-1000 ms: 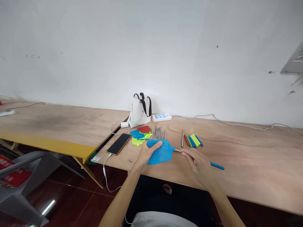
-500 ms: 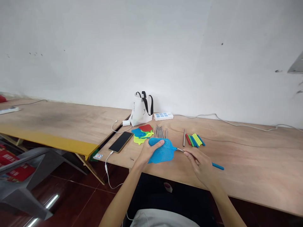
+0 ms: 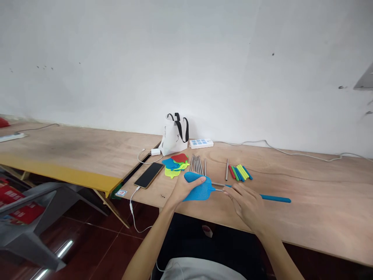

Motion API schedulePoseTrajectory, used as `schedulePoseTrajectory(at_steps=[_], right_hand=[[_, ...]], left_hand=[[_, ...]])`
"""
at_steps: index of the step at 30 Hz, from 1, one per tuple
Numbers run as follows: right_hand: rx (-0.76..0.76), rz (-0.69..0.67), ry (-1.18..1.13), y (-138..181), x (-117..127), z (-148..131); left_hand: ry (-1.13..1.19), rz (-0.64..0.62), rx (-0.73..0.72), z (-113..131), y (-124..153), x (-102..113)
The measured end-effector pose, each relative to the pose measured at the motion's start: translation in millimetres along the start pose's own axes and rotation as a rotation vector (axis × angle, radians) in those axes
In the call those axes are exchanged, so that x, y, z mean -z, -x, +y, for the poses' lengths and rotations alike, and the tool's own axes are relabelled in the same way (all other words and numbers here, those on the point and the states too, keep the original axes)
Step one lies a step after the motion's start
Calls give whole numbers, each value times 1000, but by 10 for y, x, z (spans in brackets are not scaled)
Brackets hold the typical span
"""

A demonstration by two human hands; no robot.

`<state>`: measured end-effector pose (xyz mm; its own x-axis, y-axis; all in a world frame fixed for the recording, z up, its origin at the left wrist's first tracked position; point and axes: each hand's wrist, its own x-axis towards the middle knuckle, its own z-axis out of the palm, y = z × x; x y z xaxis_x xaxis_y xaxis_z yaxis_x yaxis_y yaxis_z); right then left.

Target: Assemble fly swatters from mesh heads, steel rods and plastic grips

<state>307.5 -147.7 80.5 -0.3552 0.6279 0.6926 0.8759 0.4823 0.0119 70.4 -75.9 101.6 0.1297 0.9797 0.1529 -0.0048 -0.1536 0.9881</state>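
My left hand (image 3: 181, 187) grips a blue fly swatter head (image 3: 201, 190), a perforated paddle, with the thumb laid over its face. From its neck a thin metal rod runs right into the fingertips of my right hand (image 3: 246, 202), which are closed on it. A metal tube with a long blue grip (image 3: 275, 198) passes behind my right hand and sticks out on both sides; whether the palm holds it too is hidden. Just beyond lie metal tubes (image 3: 197, 165) and, left of them, a pile of red, blue and yellow-green swatter heads (image 3: 173, 172).
A single metal tube (image 3: 227, 169) lies beside several coloured grips (image 3: 240, 172). To the left is a phone (image 3: 149, 175) on a charging cable. Against the wall stand a white bag (image 3: 174, 137) and a power strip (image 3: 201, 143). A grey chair (image 3: 32, 229) is at lower left.
The blue grip now reaches farther right and lies flatter, and its metal tube shows left of my right hand. My left hand has tilted the swatter head slightly.
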Motion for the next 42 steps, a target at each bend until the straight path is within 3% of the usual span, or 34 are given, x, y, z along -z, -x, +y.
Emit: schedulePoseTrajectory(at_steps=[10,18,26,29,32,35,39,42], right_hand=[[-87,-88,-255,-16,-84,-44],[-184,-241,-444,-50,-14,-102],[-229,-249,-454,-30,-129,-99],[-212,-293,-438,15,-230,-29],[-179,-339,-438,63,-295,111],[-189,-375,-442,102,-298,286],[-244,-376,-448,137,-249,462],[-263,-409,-455,153,-240,502]], left_hand=[[-191,-156,-332,3,71,34],[-221,-288,-430,16,125,98],[-121,-360,-228,46,-39,232],[-162,-280,-130,32,-128,379],[-412,-187,-121,-41,-179,556],[-743,-200,-61,-178,-197,668],[-1123,-313,107,-328,-179,628],[-1201,-348,148,-354,-163,536]])
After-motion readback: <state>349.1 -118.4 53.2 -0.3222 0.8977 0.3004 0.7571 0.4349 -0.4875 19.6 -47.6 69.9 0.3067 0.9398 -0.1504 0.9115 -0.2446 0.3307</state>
